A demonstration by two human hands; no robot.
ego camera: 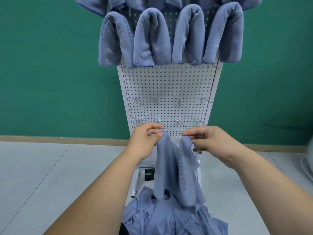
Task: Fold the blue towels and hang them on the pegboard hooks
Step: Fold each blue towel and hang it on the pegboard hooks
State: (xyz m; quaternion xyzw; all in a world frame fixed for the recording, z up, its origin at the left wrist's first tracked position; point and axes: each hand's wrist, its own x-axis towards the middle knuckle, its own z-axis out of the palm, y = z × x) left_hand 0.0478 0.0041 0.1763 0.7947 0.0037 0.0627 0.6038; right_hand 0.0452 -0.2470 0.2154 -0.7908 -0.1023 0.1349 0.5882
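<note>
Open room on the pegboard [169,85] lies mid-panel — bare hooks [156,100] in two rows stand unobstructed. Above, hung towels [150,38] crowd the upper rows edge to edge — below, a heaped towel pile [169,216] blocks the base.

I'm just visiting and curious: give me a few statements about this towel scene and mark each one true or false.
1. Both hands, left hand and right hand, pinch one blue towel. True.
2. The pegboard is black. False: it is white.
3. Four folded towels hang in the fully visible row. True.
4. Every hook holds a towel. False: the lower hooks are bare.
5. The wall is red. False: it is green.
</note>
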